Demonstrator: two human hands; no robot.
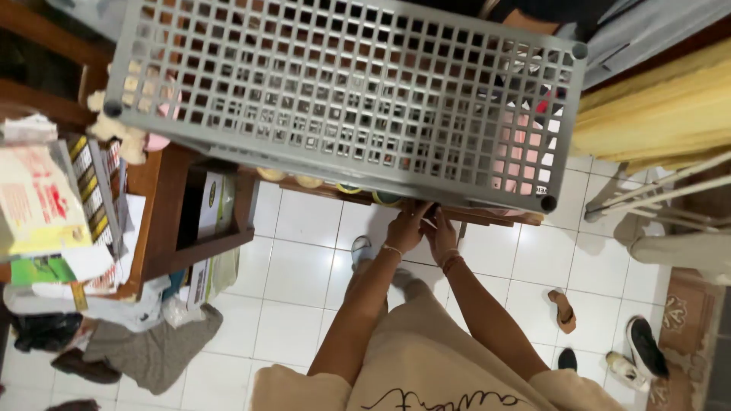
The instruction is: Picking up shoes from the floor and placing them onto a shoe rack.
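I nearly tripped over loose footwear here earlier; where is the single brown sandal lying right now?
In the head view, the brown sandal lies on the white tiled floor, lower right, beside the person's right forearm and up-left of the black-and-white shoes.

1. Both bare arms reach straight down and forward, converging under the near edge of the grey lattice shelf (346, 95)
2. The left hand (405, 227) sits just below that edge, fingers curled upward and partly hidden behind it; a thin bracelet circles the wrist
3. The right hand (442, 232) is pressed against the left, fingers also tucked under the shelf edge; a dark red band rings its wrist
4. Whether either hand grips anything cannot be seen
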